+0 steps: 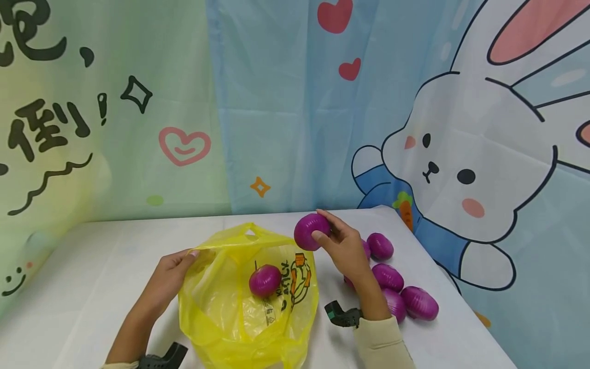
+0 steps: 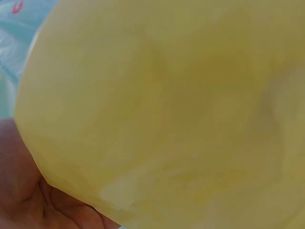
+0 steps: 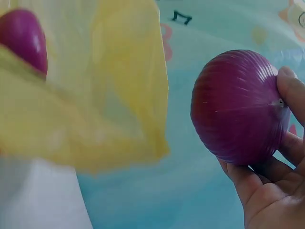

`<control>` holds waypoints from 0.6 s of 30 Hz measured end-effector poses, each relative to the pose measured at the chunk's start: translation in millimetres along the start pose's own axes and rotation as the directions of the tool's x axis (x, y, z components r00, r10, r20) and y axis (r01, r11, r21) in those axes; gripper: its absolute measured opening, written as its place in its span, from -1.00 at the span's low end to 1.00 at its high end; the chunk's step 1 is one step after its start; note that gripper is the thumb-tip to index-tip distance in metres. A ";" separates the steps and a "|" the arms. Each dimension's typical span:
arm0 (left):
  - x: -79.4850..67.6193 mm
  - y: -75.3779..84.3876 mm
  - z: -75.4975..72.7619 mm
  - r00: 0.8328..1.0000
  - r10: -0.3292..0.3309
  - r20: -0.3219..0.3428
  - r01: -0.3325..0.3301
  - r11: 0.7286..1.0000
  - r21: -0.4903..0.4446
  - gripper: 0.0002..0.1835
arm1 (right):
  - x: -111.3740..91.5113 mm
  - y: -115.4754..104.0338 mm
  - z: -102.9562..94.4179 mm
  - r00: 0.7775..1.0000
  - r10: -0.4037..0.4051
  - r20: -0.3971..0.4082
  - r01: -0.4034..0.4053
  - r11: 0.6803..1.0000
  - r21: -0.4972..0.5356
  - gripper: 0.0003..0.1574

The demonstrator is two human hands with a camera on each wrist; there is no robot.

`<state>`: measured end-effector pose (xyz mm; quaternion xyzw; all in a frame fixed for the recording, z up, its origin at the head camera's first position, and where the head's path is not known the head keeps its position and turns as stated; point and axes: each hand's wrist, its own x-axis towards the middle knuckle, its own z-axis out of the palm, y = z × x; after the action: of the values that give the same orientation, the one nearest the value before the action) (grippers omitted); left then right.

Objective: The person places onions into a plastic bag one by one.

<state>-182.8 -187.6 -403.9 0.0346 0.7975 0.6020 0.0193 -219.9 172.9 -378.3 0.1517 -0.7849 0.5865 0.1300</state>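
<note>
**We logged a held onion (image 1: 310, 232) just beside a yellow bag (image 1: 216, 328)**

Our right hand (image 1: 342, 245) gripped the held onion firmly, thumb on one side, fingers curled round the other; it hung by the bag's upper right corner, and the right wrist view showed a gap between it and the film. Our left hand (image 1: 171, 271) pinched the left rim, the mouth spread toward us; film hid most of those fingers, so we couldn't tell how they lay. A second onion (image 1: 265, 281) sat inside the bag, left of the printed figure (image 1: 300, 287).

In the way: right hand and forearm covered part of the onion pile (image 1: 419, 303) at right, so we got no sure count. Film filled most of the left wrist view.

Around: white tabletop (image 1: 115, 287) underneath, a black wrist camera (image 1: 343, 314) above the beige sleeve (image 1: 384, 343), rabbit backdrop (image 1: 488, 169) behind.
</note>
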 end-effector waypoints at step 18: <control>1.2 -3.2 1.9 1.000 0.014 0.006 -0.014 1.000 -0.003 -0.46 | -8.6 -14.9 49.9 0.950 -0.304 0.067 0.268 0.909 0.320 -0.33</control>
<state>-183.9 -186.5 -407.5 0.0421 0.7962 0.6033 0.0177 -207.5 121.8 -382.3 0.3169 -0.6595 0.6663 0.1439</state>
